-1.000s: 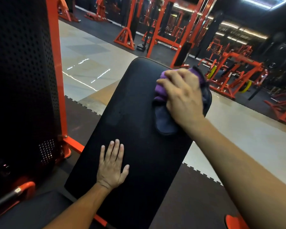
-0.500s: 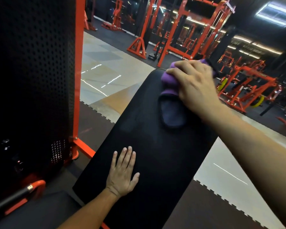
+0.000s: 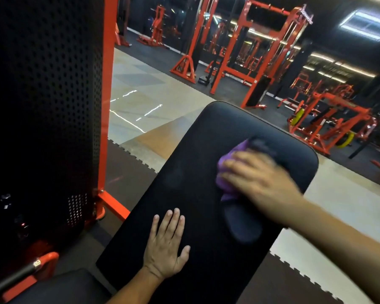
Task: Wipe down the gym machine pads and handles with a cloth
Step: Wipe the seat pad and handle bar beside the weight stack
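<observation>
**Wiping the back pad, mid-task**

The right hand [image 3: 259,183], motion-blurred, grips a purple cloth [image 3: 228,172] bunched against the black pad [image 3: 195,150] near its far right corner. The left hand [image 3: 166,244] lies flat, fingers straight, by the near left edge. Judged progress: one pad underway; the seat pad [image 3: 59,286] and handle [image 3: 11,279] appear untouched.

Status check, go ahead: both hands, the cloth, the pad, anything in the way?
Left hand flat on black pad. Right hand blurred, pressing purple cloth to pad; grip unclear. Nothing in the way.
</observation>
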Available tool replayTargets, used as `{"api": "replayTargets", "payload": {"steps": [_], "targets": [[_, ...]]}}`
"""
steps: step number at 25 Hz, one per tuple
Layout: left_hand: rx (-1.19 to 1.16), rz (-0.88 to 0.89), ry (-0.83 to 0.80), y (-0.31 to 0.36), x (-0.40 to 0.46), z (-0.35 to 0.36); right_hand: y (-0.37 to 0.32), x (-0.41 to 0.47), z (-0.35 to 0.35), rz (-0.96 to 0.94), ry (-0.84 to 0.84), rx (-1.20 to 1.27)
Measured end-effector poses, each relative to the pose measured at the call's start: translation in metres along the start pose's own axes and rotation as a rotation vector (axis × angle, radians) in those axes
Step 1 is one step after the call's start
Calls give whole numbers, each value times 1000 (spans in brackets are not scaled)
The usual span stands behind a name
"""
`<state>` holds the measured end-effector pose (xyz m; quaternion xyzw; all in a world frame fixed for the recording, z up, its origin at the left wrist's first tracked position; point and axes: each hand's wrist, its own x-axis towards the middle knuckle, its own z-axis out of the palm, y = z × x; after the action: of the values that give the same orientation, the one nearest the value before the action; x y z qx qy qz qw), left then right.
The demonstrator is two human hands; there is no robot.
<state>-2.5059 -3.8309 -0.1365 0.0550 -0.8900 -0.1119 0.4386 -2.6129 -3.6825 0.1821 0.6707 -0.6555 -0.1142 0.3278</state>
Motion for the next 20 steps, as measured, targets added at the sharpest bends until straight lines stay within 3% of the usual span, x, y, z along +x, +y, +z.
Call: {"api": "replayTargets", "payload": {"steps": [2, 4, 6, 10, 12, 16, 20], "targets": [[-6, -3, 4, -3, 3, 1, 36, 28, -8, 187, 83, -68], [-8, 11, 7, -2, 2, -1, 23, 75, 17, 314, 136, -62], [2, -24, -20, 1, 2, -1, -20, 111, 60, 246, 155, 13], [-21, -164, -170, 7, -21, 1, -100, 106, 107, -40, -153, 139], [-5, -147, -116, 2, -24, 3, -105, 68, 89, -127, -241, 151], [-40, -141, 13, 7, -24, 8, -28, 14, 24, -70, -12, 82], [-55, -122, -3, 7, -28, 8, -3, 78, 29, 185, 35, -38]]}}
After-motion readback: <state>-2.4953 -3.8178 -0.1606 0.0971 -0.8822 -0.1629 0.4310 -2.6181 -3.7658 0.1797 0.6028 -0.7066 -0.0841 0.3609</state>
